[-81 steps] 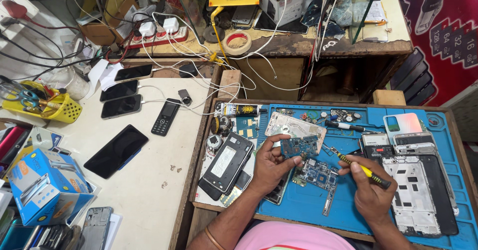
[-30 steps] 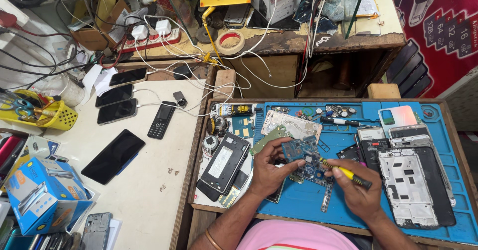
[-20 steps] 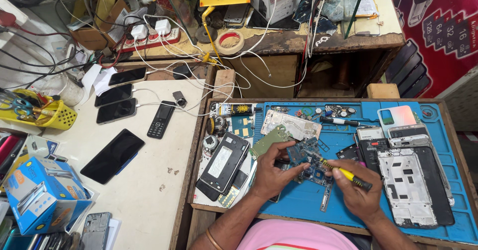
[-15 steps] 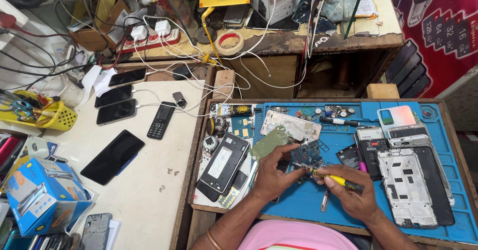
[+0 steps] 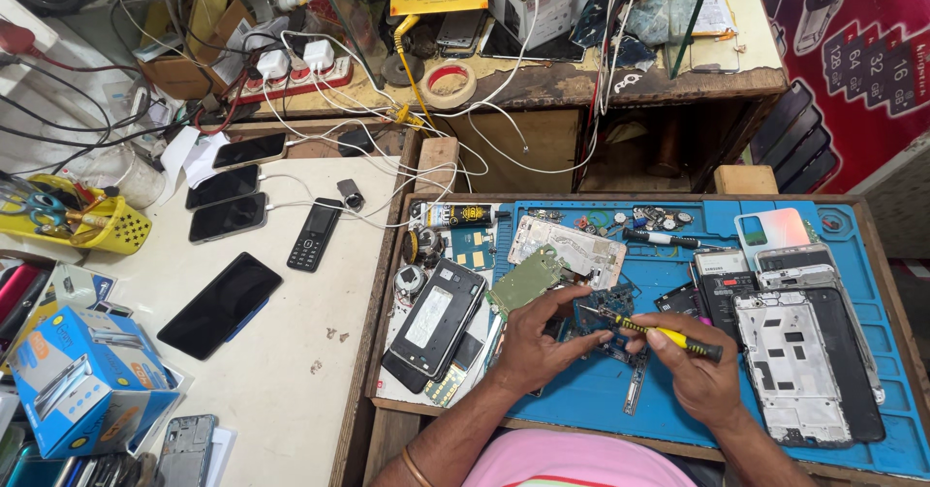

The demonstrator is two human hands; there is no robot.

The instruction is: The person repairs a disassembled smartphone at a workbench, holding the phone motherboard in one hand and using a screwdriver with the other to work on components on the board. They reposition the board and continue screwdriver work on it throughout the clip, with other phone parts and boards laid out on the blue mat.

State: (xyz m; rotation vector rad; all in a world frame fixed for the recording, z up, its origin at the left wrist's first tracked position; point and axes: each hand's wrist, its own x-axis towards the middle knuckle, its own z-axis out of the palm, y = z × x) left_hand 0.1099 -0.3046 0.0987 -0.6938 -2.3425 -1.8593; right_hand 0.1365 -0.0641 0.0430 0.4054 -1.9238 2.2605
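Left hand [image 5: 539,346] pinned dark circuit board [image 5: 603,314] flat on blue repair mat [image 5: 678,254]. Right hand [image 5: 693,371] closed around yellow-handled screwdriver [image 5: 651,328], tip on board. Board lay just right of green board [image 5: 525,279]. Best kept: shaft upright, light pressure, board steady.

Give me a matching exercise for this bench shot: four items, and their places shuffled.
1 screwdriver
2 tape roll
3 keypad phone
4 yellow basket

a upper shelf, near the cables
b right hand
c far left of the white table
d white table, beside the tray's edge

Pairs: 1-b, 2-a, 3-d, 4-c
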